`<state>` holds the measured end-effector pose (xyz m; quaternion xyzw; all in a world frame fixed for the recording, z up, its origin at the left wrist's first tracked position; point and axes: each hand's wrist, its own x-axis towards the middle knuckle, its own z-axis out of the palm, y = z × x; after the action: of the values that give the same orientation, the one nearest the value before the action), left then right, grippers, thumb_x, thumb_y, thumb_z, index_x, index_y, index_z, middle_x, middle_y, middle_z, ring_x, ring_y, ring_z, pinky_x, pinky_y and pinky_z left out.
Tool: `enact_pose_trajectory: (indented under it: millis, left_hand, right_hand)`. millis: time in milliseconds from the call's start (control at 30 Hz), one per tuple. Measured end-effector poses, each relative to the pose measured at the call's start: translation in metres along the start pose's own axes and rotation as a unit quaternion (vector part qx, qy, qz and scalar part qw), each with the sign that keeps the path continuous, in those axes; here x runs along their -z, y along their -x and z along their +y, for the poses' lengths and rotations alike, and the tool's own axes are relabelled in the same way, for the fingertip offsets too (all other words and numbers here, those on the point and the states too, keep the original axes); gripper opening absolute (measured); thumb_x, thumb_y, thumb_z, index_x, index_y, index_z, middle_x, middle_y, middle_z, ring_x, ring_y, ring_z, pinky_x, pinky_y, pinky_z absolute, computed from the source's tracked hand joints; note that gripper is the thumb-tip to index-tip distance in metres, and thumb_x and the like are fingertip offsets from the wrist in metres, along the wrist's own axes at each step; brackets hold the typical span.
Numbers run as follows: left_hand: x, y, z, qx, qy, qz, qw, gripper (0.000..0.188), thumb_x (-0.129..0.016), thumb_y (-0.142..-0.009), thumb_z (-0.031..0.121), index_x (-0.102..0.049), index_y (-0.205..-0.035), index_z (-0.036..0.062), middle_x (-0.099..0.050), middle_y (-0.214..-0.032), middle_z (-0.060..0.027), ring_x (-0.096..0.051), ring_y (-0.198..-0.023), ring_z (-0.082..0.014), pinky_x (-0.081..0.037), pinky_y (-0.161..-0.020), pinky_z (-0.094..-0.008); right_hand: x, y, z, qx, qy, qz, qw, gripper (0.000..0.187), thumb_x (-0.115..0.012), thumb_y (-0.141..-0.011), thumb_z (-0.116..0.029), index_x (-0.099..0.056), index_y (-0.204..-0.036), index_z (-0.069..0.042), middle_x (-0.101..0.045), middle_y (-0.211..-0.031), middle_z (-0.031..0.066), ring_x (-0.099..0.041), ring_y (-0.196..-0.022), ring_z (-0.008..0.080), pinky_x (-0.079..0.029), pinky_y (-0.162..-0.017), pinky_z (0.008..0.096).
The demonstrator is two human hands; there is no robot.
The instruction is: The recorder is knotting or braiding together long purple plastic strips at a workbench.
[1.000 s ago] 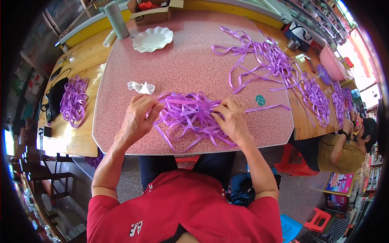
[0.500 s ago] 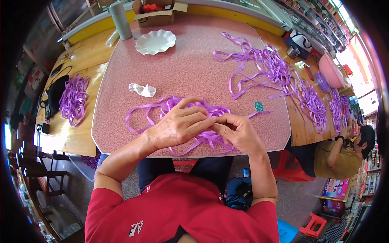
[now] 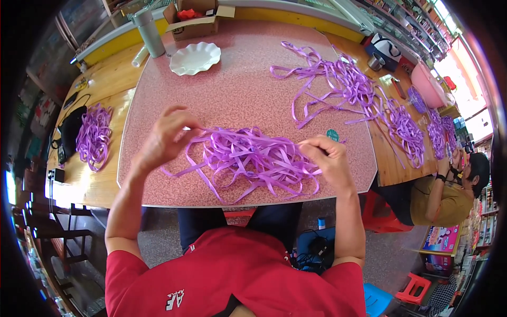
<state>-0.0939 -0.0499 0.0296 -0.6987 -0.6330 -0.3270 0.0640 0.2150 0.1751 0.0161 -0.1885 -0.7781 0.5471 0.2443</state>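
Note:
A tangled heap of purple ribbon (image 3: 248, 158) lies on the pink speckled table in front of me. One strand runs taut above the heap from hand to hand. My left hand (image 3: 170, 136), slightly blurred, pinches its left end between thumb and fingers. At the heap's right side, my right hand (image 3: 328, 161) is closed on the strand with thumb and forefinger. Most of the white crumpled tissue is hidden behind my left hand. A small round green label (image 3: 332, 135) sits just beyond my right hand.
A second purple ribbon pile (image 3: 348, 84) spreads over the table's far right. Another pile (image 3: 95, 136) rests on the wooden table at left. A white scalloped plate (image 3: 195, 58), a grey-green flask (image 3: 149, 34) and a cardboard box (image 3: 194, 26) stand at the back. A person (image 3: 441, 195) sits at right.
My hands, together over the heap before, have moved apart, the left one up and leftward, the right one slightly rightward. A strand now stretches between them, and the heap shows more fully.

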Motion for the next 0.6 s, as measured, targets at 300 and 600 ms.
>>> enact_pose_trajectory:
  millis: [300,600]
  left_hand:
    - [0.038,0.025,-0.038,0.167,0.124,-0.057,0.976,0.012,-0.063,-0.096,0.015,-0.064,-0.101,0.0035,-0.068,-0.097,-0.0071,-0.064,-0.097,-0.0205,-0.049,-0.090,-0.0344]
    - [0.076,0.090,-0.168,0.298,0.172,0.039,0.938,0.020,-0.052,-0.103,0.023,-0.059,-0.102,0.0041,-0.061,-0.093,0.0004,-0.055,-0.091,-0.0084,-0.042,-0.088,-0.0248]
  right_hand:
    - [0.030,-0.003,0.013,0.020,0.130,-0.012,0.991,0.011,-0.072,-0.088,-0.011,-0.073,-0.093,-0.002,-0.061,-0.080,-0.0006,-0.055,-0.077,0.0076,-0.044,-0.070,0.0256]
    - [0.140,0.026,0.079,-0.117,0.135,0.099,0.979,0.014,-0.067,-0.091,-0.017,-0.068,-0.089,-0.003,-0.062,-0.082,-0.0012,-0.055,-0.079,0.0072,-0.044,-0.076,0.0247]
